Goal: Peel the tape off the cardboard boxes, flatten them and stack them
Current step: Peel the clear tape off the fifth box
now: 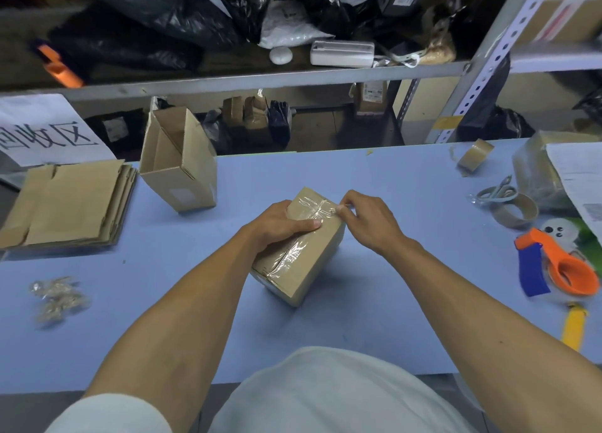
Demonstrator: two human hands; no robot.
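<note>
I had the small sealed brown cardboard box (298, 248) resting on the blue desk (407, 237) directly in front of me, turned at an angle so that its taped top face pointed up and toward my fingers. My left hand (280, 225) wrapped over the near-left side of the box, thumb laid across the top, which I judged was there to pin the box down so it would not slide while the tape was pulled. My right hand (365, 219) was at the far end of the box with its fingertips pinched on the wrinkled clear packing tape (314, 209), seemingly working an edge loose where two strips crossed. An open-topped empty brown cardboard box (180, 160) stood apart to the left rear, probably waiting to be flattened. Further left lay a stack of flattened brown cardboard sheets (70, 201), near the desk's edge, kept out of my working space. A crumpled wad of peeled clear tape (58, 297) sat on the near left, presumably dropped there as waste. The orange and blue tape dispenser (560, 263) and the grey scissors (496, 191) were parked at the right, within reach but untouched.
</note>
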